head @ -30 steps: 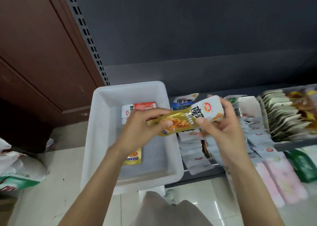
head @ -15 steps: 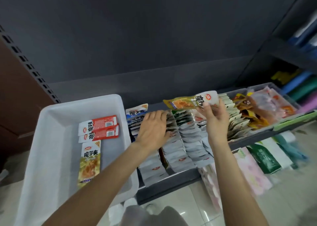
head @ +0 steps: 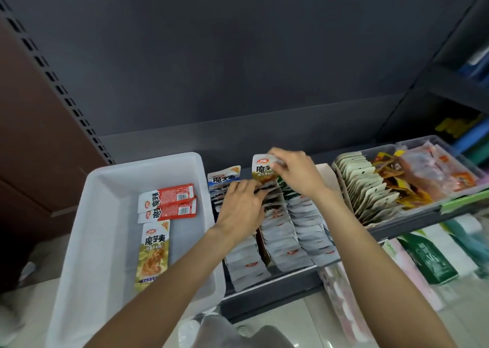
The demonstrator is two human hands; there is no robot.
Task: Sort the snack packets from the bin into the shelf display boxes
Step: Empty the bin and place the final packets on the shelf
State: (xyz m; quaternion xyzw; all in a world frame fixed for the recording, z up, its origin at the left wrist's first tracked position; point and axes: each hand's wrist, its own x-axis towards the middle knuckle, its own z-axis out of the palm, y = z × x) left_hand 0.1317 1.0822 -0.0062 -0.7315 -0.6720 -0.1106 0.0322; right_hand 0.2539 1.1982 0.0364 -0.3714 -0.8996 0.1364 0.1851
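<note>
Two hands worked over the shelf display boxes (head: 277,231): the right hand (head: 296,173) pinched the top of a gold snack packet (head: 263,171), standing it upright at the back of the middle row, while the left hand (head: 242,207) lay with loosely bent fingers on the packets just in front, holding nothing. Left of the boxes, the white bin (head: 87,242) contained two red packets (head: 168,202) and another gold packet (head: 153,252).
</note>
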